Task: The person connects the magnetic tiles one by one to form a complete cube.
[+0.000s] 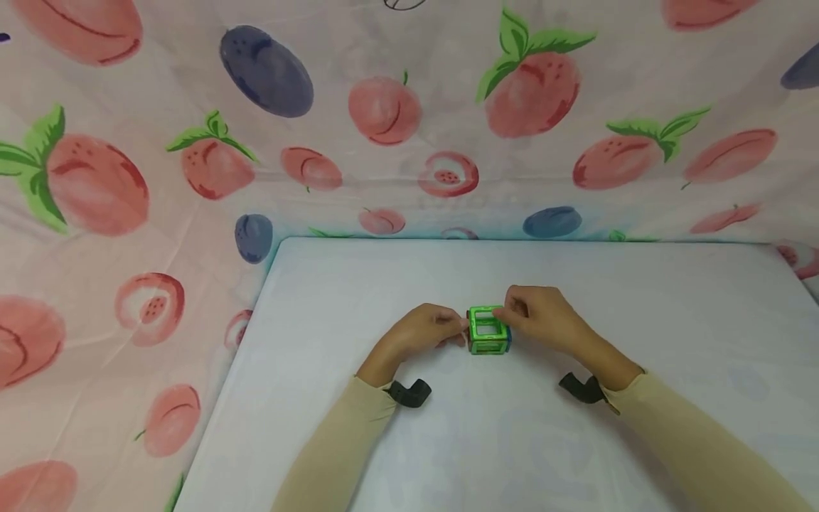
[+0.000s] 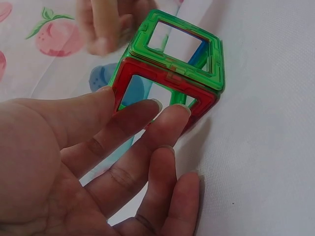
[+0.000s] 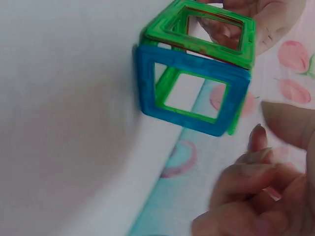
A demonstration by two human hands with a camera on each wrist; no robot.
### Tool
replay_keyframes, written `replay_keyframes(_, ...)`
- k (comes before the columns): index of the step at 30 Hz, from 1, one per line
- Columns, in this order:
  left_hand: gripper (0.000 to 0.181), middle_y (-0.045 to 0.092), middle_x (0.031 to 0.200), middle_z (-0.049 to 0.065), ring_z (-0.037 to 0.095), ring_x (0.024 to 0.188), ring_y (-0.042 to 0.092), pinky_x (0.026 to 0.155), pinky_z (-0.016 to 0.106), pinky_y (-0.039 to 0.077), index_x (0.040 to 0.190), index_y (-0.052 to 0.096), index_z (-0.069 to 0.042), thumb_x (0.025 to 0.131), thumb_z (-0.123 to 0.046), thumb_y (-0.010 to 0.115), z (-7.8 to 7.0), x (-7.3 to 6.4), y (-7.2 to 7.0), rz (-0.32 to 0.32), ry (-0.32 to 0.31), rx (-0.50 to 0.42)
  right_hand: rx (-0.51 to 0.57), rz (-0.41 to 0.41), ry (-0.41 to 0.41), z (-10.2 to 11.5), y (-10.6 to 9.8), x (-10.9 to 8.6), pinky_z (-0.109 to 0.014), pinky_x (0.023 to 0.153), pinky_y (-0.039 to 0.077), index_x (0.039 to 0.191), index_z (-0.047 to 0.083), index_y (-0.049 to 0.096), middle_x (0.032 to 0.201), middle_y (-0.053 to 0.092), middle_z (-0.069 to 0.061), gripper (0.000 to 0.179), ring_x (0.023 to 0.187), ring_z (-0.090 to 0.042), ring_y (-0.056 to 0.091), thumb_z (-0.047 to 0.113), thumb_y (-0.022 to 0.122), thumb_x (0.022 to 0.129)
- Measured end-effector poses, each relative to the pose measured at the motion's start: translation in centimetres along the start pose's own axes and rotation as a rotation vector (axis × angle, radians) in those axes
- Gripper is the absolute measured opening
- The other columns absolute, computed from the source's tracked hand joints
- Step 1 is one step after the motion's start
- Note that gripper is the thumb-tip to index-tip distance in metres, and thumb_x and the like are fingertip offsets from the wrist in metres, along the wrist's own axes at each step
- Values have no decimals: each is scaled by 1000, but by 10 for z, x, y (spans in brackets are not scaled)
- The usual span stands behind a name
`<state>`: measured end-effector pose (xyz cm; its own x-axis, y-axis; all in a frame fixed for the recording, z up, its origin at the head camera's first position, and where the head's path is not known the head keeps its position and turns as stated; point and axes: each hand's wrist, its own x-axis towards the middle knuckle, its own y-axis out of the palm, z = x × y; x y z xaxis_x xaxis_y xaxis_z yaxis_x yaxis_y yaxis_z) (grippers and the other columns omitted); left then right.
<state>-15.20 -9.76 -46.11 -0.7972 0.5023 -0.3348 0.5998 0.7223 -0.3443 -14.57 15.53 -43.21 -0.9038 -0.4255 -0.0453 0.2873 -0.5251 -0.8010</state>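
Note:
A hollow cube of magnetic tiles (image 1: 475,345) stands on the white table between both hands. Its top tile (image 2: 152,55) is green, the side toward the left hand is a red tile (image 2: 147,68), and the side toward the right hand is a blue tile (image 3: 192,123). My left hand (image 1: 422,333) rests thumb and fingertips against the red side, fingers slightly bent. In the right wrist view my right hand (image 3: 251,196) is apart from the cube, thumb and fingers loosely bent with nothing between them. From the head view, its fingertips overlap the cube's upper right corner.
The white table (image 1: 512,441) spreads around the cube. Behind it and on the left hangs a fruit-print cloth (image 1: 435,43). Dark curved pieces (image 1: 411,393) sit at both wrists, below beige sleeves (image 1: 339,441).

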Motion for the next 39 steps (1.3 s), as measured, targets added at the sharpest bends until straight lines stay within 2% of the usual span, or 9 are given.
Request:
replay_keyframes(3, 27, 77, 92, 6, 12, 75, 55, 67, 24, 44, 96, 78, -12, 103, -33, 62, 0, 0, 1, -2, 6, 14, -99, -27, -109, 8, 3, -7, -25, 55, 34, 93, 16, 73, 68, 46, 7, 16, 60, -8, 40, 32, 78, 92)
replay_keyframes(7, 29, 77, 92, 6, 13, 75, 55, 68, 25, 43, 95, 78, -12, 104, -33, 61, -2, 0, 1, -11, 13, 28, -192, 15, -180, 14, 11, -12, -22, 58, 37, 102, 16, 78, 77, 54, 10, 22, 64, -4, 43, 36, 77, 92)
replay_keyframes(14, 29, 77, 93, 5, 9, 74, 54, 70, 26, 43, 95, 79, -14, 104, -36, 61, -3, 0, 0, -8, 13, 47, -190, 48, -170, 16, 16, -7, -24, 60, 40, 85, 17, 75, 77, 58, 9, 15, 65, -5, 46, 30, 78, 91)
replay_keyframes(20, 32, 75, 91, 7, 8, 71, 52, 71, 26, 42, 94, 79, -14, 103, -38, 61, -1, 0, 0, -13, 19, 48, -167, 70, -153, 19, 15, -5, -24, 58, 38, 83, 16, 74, 76, 56, 7, 16, 65, -7, 45, 29, 78, 92)
replay_keyframes(23, 30, 75, 91, 6, 9, 71, 52, 70, 26, 42, 94, 79, -15, 104, -37, 61, 0, 1, -1, -13, 22, 43, -192, 70, -155, 19, 17, -4, -24, 58, 38, 82, 17, 72, 76, 55, 8, 18, 65, -7, 44, 30, 76, 93)
replay_keyframes(28, 24, 77, 93, 7, 9, 67, 50, 67, 25, 41, 97, 78, -18, 105, -31, 59, -2, 1, -1, -5, 23, 29, -265, 45, -192, 18, 21, -5, -23, 56, 38, 85, 17, 71, 76, 52, 8, 20, 62, -5, 42, 33, 74, 94)
replay_keyframes(36, 21, 78, 95, 6, 9, 70, 51, 67, 25, 42, 102, 78, -18, 105, -29, 60, -3, 0, -1, -5, 20, 12, -366, -55, -317, 16, 25, -10, -19, 51, 36, 83, 15, 65, 78, 47, 7, 22, 56, -2, 38, 32, 76, 93)
replay_keyframes(39, 20, 78, 96, 5, 10, 74, 53, 68, 24, 43, 102, 78, -18, 104, -29, 61, -3, 0, -2, 3, 13, 8, -348, -107, -340, 12, 27, -13, -19, 53, 38, 87, 15, 66, 81, 51, 6, 22, 58, -1, 40, 33, 77, 92)
